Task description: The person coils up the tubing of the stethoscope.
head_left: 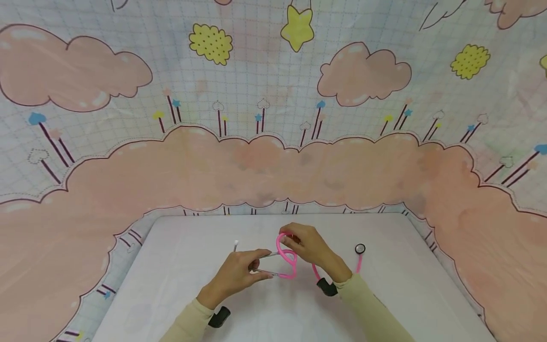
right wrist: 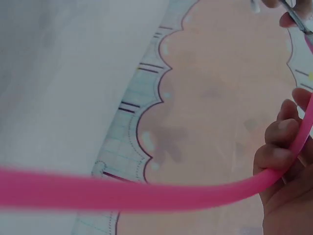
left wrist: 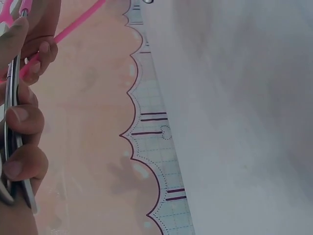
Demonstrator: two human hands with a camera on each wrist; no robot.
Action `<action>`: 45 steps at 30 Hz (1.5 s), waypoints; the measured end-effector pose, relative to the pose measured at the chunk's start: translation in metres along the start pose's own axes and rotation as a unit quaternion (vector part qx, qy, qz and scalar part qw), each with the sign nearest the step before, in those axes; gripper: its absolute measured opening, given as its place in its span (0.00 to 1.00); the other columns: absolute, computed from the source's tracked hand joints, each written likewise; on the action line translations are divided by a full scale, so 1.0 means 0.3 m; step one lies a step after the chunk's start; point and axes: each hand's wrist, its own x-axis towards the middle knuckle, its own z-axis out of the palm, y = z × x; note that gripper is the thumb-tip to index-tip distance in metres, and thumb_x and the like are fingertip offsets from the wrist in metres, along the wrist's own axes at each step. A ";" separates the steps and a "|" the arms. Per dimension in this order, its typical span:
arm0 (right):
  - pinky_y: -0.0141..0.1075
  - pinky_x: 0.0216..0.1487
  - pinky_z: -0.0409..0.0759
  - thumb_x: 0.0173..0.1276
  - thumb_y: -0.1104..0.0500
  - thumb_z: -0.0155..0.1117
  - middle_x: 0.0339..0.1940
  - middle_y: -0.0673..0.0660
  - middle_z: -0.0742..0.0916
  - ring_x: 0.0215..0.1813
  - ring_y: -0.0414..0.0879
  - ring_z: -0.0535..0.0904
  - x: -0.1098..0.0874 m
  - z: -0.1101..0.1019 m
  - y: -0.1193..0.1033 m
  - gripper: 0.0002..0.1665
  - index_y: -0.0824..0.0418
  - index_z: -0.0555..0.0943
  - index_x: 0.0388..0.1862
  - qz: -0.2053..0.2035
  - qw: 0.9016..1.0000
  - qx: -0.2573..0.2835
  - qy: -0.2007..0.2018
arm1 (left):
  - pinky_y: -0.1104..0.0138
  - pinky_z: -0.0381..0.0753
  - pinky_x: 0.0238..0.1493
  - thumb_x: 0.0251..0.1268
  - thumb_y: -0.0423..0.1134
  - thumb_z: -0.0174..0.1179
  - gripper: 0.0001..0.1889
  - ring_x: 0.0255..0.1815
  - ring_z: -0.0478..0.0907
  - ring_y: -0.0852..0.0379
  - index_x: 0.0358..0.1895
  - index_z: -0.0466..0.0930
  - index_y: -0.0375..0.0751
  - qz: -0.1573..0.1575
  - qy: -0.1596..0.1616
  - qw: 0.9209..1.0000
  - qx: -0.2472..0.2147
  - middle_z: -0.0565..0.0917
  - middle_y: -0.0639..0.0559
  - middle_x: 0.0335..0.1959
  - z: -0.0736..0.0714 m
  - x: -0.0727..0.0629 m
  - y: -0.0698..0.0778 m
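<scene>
A pink stethoscope is held up over the white table, its tubing [head_left: 295, 269] bent into loops between the hands. My left hand [head_left: 236, 271] grips the two metal ear tubes [head_left: 264, 272]; a white ear tip [head_left: 236, 242] sticks up behind it. In the left wrist view, fingers curl around the silver tubes [left wrist: 13, 98]. My right hand [head_left: 308, 242] pinches the pink tubing near the loop's top. Seen from the right wrist, the pink tube [right wrist: 146, 197] runs into the curled fingers. Off to the right lies the round chest piece [head_left: 360, 248], past the right forearm, which hides some tubing.
The white table [head_left: 162, 266] fills the lower middle. Behind it hangs a cloth [head_left: 273, 171] printed with clouds and stars, which also runs down both sides. A black device [head_left: 219, 317] sits at the left wrist and another [head_left: 326, 287] at the right.
</scene>
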 end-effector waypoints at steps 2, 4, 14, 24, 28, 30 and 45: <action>0.26 0.31 0.73 0.69 0.56 0.64 0.33 0.49 0.85 0.29 0.35 0.70 -0.006 0.010 0.005 0.10 0.59 0.83 0.46 0.010 1.000 0.015 -0.003 | 0.81 0.67 0.25 0.53 0.56 0.70 0.26 0.22 0.65 0.72 0.53 0.83 0.45 0.006 0.009 1.000 -0.004 0.73 0.64 0.21 0.004 -0.001 0.001; 0.26 0.32 0.75 0.70 0.57 0.64 0.34 0.50 0.86 0.29 0.35 0.72 -0.012 0.020 0.013 0.10 0.60 0.84 0.45 0.014 0.999 0.031 -0.006 | 0.82 0.67 0.25 0.52 0.54 0.72 0.26 0.22 0.65 0.71 0.52 0.83 0.44 0.015 0.018 1.000 -0.012 0.74 0.62 0.21 0.008 -0.001 0.003; 0.29 0.38 0.79 0.74 0.58 0.58 0.38 0.52 0.88 0.34 0.38 0.78 -0.031 0.061 0.012 0.10 0.59 0.83 0.46 0.020 0.998 0.059 -0.019 | 0.84 0.62 0.25 0.51 0.49 0.74 0.26 0.22 0.63 0.72 0.52 0.83 0.40 0.046 0.066 0.996 -0.039 0.73 0.58 0.19 0.019 0.021 0.021; 0.34 0.46 0.83 0.76 0.61 0.54 0.44 0.59 0.89 0.40 0.48 0.85 -0.053 0.093 0.001 0.14 0.65 0.85 0.49 0.056 0.991 0.120 -0.011 | 0.84 0.63 0.24 0.49 0.46 0.75 0.25 0.20 0.65 0.69 0.51 0.83 0.38 0.047 0.115 0.991 -0.042 0.74 0.58 0.20 0.026 0.025 0.025; 0.29 0.36 0.77 0.76 0.64 0.53 0.31 0.61 0.86 0.30 0.42 0.77 -0.061 0.107 -0.007 0.13 0.66 0.84 0.49 0.093 0.978 0.185 -0.007 | 0.84 0.64 0.25 0.50 0.46 0.75 0.24 0.20 0.65 0.69 0.50 0.83 0.39 0.037 0.133 0.990 -0.040 0.75 0.58 0.21 0.032 0.024 0.015; 0.28 0.32 0.74 0.75 0.65 0.53 0.24 0.60 0.81 0.28 0.39 0.73 -0.061 0.107 -0.024 0.12 0.66 0.83 0.49 0.121 0.968 0.221 -0.016 | 0.83 0.64 0.24 0.52 0.48 0.73 0.24 0.20 0.65 0.70 0.50 0.83 0.39 0.032 0.145 0.988 -0.039 0.75 0.58 0.21 0.033 0.025 0.012; 0.25 0.25 0.66 0.78 0.51 0.52 0.23 0.49 0.75 0.25 0.33 0.66 -0.153 0.158 0.011 0.20 0.61 0.82 0.56 0.182 0.962 0.194 -0.061 | 0.81 0.62 0.24 0.47 0.42 0.76 0.37 0.22 0.62 0.70 0.65 0.76 0.42 -0.018 0.204 0.979 0.009 0.72 0.59 0.20 -0.028 0.019 -0.021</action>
